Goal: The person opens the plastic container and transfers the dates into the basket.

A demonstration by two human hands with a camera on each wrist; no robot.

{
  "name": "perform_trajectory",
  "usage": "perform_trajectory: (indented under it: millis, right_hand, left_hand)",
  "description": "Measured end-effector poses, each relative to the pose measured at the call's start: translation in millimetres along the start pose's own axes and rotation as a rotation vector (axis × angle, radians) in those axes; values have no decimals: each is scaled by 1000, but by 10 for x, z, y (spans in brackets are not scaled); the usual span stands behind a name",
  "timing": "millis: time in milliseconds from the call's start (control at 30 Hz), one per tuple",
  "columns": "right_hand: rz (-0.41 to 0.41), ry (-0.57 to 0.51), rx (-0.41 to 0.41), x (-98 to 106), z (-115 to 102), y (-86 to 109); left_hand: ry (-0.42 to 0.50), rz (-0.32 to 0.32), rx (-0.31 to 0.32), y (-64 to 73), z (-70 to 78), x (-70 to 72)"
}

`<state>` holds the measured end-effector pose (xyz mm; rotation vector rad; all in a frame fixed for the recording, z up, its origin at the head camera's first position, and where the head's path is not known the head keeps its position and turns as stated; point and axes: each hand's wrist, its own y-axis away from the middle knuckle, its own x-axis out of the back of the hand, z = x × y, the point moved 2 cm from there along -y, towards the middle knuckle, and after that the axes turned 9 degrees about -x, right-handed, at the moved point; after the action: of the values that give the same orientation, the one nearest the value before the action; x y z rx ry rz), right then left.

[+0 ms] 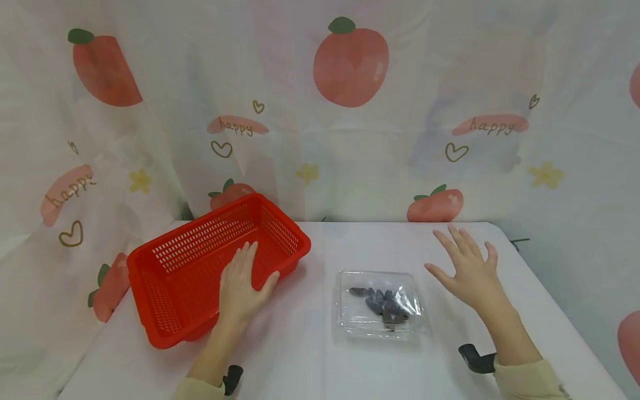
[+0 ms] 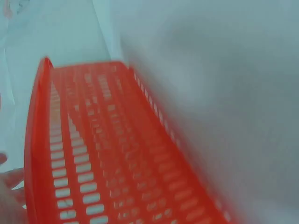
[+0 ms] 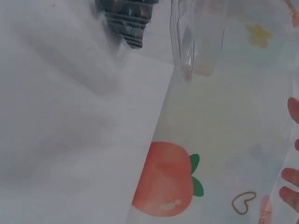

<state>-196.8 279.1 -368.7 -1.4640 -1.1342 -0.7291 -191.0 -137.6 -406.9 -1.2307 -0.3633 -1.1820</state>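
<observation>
A red plastic basket (image 1: pixel 192 244) with slotted walls stands at an angle on the left of the table. My left hand (image 1: pixel 242 286), fingers straight and thumb spread, overlaps its near long side in the head view and holds nothing. In the left wrist view the basket (image 2: pixel 110 144) fills the middle, with fingers (image 2: pixel 11 179) at the left edge. Right of centre lies a clear plastic box (image 1: pixel 350 322) with several dark, oval, grape-like pieces (image 1: pixel 392 308) inside. My right hand (image 1: pixel 470 272), fingers spread, is to the box's right, apart from it. The box (image 3: pixel 184 46) shows at the right wrist view's top.
A white table (image 1: pixel 300 355) carries the basket and the box. Behind it and along both sides hangs a pale curtain (image 1: pixel 390 161) printed with red fruit, hearts and "happy". The basket's far corner reaches close to the table's back edge.
</observation>
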Motion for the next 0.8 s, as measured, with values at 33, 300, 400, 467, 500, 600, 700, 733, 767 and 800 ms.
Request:
perform_trajectory:
  millis: [33, 300, 400, 467, 500, 600, 700, 733, 767, 800]
  right_hand:
    - [39, -11, 27, -3, -41, 6]
    - [213, -57, 240, -150, -331, 78]
    - [206, -65, 285, -241, -427, 108]
    - [193, -66, 305, -298, -491, 130]
    - [186, -64, 315, -324, -523, 142]
    - [165, -59, 342, -387, -622, 181]
    - [154, -66, 379, -426, -725, 216]
    - [150, -67, 391, -435, -759, 226]
    - [154, -76, 404, -445, -791, 234]
    - [154, -76, 415, -460, -820, 241]
  left_hand:
    - [71, 44, 7, 19, 26, -2]
    - [587, 250, 69, 179, 214, -87]
    - [685, 295, 69, 231, 262, -125]
    - [769, 296, 95, 254, 292, -157]
    - [814, 286, 119, 263, 307, -174]
    - [939, 228, 220, 299, 341, -254]
    - [1018, 165, 319, 355, 368, -353]
    - [1049, 146, 347, 375, 370, -396]
    - [1070, 129, 374, 396, 379, -432]
    - [1082, 103, 406, 414, 386, -473]
